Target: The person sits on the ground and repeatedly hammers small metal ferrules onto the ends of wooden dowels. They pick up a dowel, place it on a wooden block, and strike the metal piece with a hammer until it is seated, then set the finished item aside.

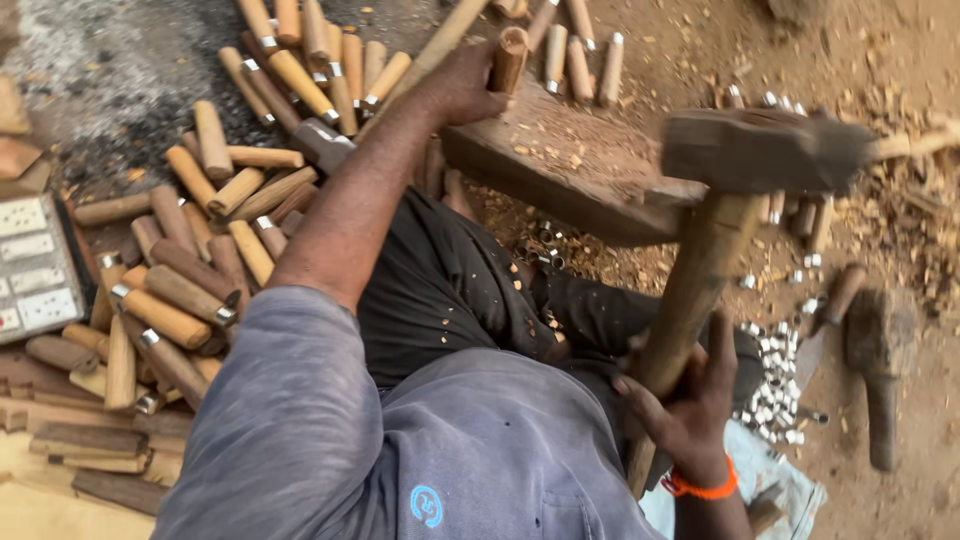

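Gripping hammer (pixel 765 150) raised at three o'clock, right hand (pixel 690 410) clenched; left hand (pixel 465 85) pinching handle (pixel 508 58) upright on block (pixel 560 165); finished handles (pixel 190 290) piling at nine, ferrules (pixel 775 375) remaining.

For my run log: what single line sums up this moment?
left hand: holds handle upright on block | right hand: grips raised hammer | ferrules: on ground

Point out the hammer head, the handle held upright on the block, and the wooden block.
hammer head (pixel 765 150), head view, side face.
upright handle (pixel 510 55), head view, upper shaft.
wooden block (pixel 560 150), head view, top surface.
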